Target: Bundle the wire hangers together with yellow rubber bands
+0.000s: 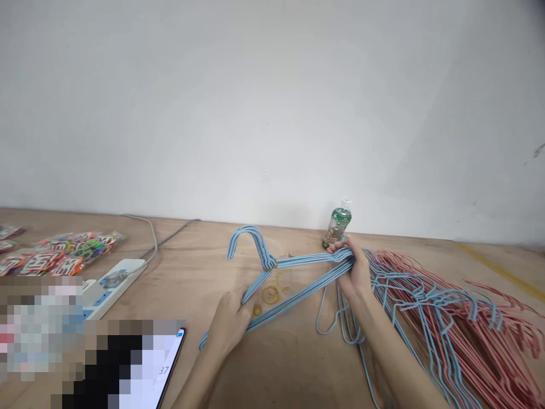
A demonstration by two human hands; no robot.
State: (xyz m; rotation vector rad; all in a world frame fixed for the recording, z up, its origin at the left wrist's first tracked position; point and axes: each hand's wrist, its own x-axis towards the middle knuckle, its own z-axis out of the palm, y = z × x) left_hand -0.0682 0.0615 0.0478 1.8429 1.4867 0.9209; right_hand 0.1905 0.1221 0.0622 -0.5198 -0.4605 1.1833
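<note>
A bundle of blue-coated wire hangers [298, 272] lies across the plywood table [293, 363], its hooks [249, 241] curving up at the far left. My right hand [353, 272] grips the bundle's right corner, where the wires converge. My left hand [230, 324] closes around the lower bar near the left end. Several rubber bands [270, 294] lie on the table beneath the hanger triangle. To the right of my right hand, a loose heap of blue and red wire hangers [438, 318] spreads across the table.
A small plastic bottle with a green label [338, 224] stands against the white wall, just behind my right hand. On the left are a white power strip [113, 287] with cables, colourful packets [63, 255], and a phone [166, 363]. Pixelated patches cover the lower left.
</note>
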